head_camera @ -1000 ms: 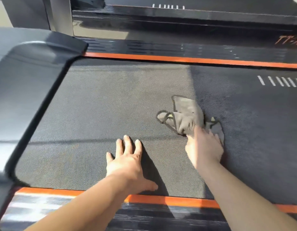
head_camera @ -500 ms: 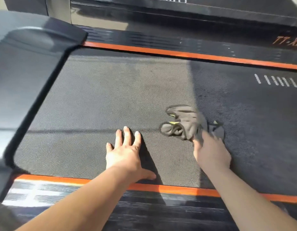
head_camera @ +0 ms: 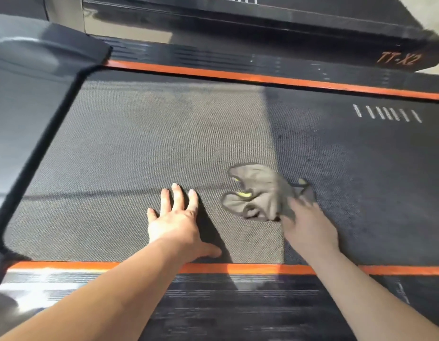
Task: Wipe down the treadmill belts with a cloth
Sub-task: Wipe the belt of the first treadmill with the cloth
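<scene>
The dark textured treadmill belt (head_camera: pixel 139 143) fills most of the head view. A crumpled grey cloth (head_camera: pixel 258 190) with small yellow-green marks lies on the belt, right of centre. My right hand (head_camera: pixel 309 225) presses on the cloth's right side with fingers stretched over it; the hand is blurred. My left hand (head_camera: pixel 175 225) rests flat on the belt with spread fingers, just left of the cloth and apart from it.
Orange stripes run along the near side rail (head_camera: pixel 238 268) and the far side rail (head_camera: pixel 262 78). A grey motor cover (head_camera: pixel 29 82) bounds the belt at left. White marks (head_camera: pixel 385 113) sit on the belt at right. Another treadmill (head_camera: pixel 287 18) stands beyond.
My right hand has dragged the cloth toward me and a little left, and the cloth has bunched up. My left hand has stayed planted on the belt.
</scene>
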The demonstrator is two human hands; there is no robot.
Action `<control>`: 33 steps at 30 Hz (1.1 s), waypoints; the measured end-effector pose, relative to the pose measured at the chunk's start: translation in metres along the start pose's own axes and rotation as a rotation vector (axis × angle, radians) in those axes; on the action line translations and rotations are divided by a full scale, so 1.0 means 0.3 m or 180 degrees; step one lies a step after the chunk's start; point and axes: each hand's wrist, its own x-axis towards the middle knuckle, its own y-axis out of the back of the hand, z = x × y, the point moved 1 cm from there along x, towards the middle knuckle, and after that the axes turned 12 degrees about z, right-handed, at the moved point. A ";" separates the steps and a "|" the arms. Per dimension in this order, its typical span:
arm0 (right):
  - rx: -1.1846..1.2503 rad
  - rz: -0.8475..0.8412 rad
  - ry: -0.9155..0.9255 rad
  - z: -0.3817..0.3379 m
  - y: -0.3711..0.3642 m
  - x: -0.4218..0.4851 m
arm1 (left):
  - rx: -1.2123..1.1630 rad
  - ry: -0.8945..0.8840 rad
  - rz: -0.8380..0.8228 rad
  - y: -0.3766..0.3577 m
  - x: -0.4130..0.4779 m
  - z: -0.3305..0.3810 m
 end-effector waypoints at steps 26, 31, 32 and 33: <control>0.0704 0.0515 0.0011 -0.302 -0.128 -0.157 | -0.0055 0.0089 0.0013 0.002 0.004 0.013; 0.0513 0.0211 0.0612 -0.159 -0.059 -0.137 | 0.0007 0.0059 -0.0005 0.001 0.002 0.009; 0.0411 0.0264 0.0262 -0.099 -0.042 -0.121 | 0.0034 0.0051 0.0001 -0.001 0.001 0.008; 0.0333 0.0408 -0.0070 -0.032 -0.034 -0.097 | 0.0038 0.0045 0.0012 -0.001 0.001 0.008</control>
